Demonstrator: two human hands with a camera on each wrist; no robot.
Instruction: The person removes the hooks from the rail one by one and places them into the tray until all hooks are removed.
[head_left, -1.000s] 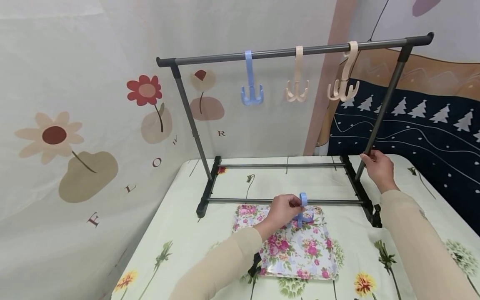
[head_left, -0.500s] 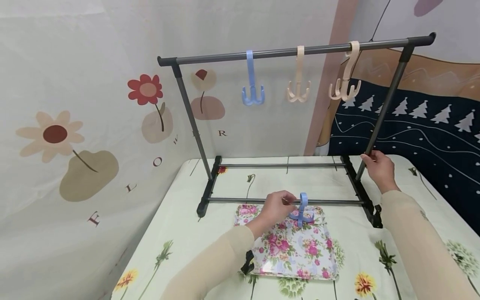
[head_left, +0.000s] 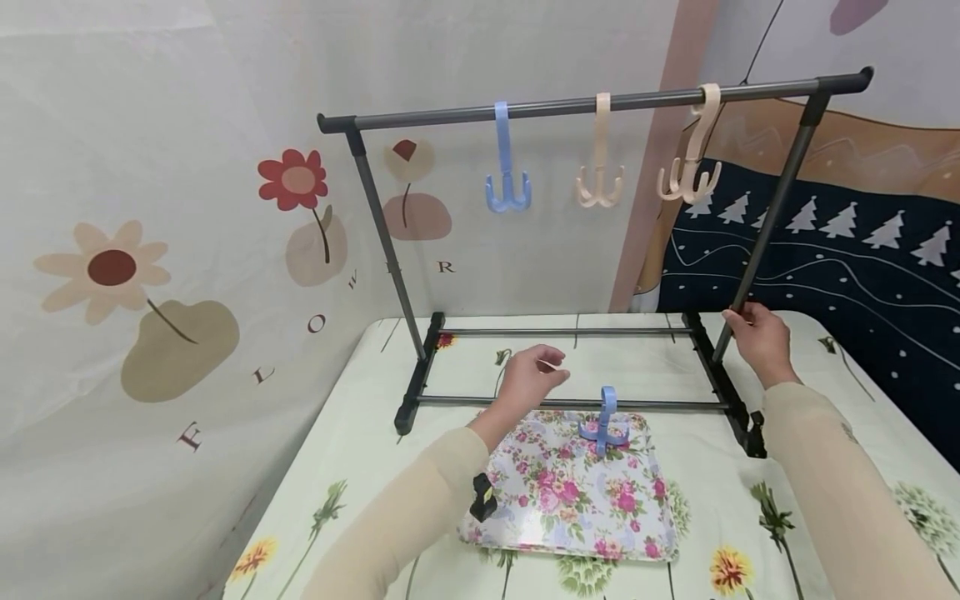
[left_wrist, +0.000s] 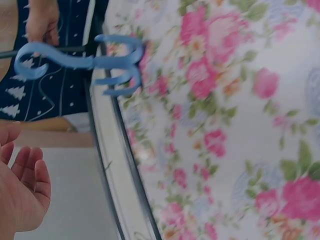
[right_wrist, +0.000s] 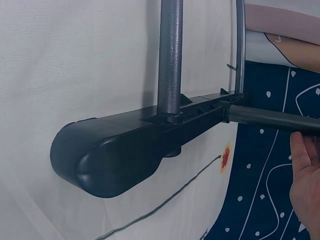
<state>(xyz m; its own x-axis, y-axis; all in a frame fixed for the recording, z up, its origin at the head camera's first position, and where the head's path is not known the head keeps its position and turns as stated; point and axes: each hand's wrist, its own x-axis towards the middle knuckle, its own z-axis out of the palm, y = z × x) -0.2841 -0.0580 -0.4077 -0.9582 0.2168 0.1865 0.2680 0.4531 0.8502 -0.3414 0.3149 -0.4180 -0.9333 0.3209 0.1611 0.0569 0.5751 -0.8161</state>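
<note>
My left hand hovers over the rack's base with fingers relaxed and nothing in them, left of a blue four-prong hanger hook. That hook stands upright on its prongs, curved end up, on a glossy floral-patterned flat square. My right hand grips the right upright post of a dark grey garment rack low down; the right wrist view shows its fingers at the post. From the top bar hang another blue hook and two beige hooks.
The rack's two lower rails and black feet rest on a table with a flower-print cloth. Behind hang a pale printed curtain and a navy cloth with white trees.
My left hand has let go of the blue hook and moved left and away from it, toward the back. The hook stays upright on the floral square. My right hand keeps its grip on the post.
</note>
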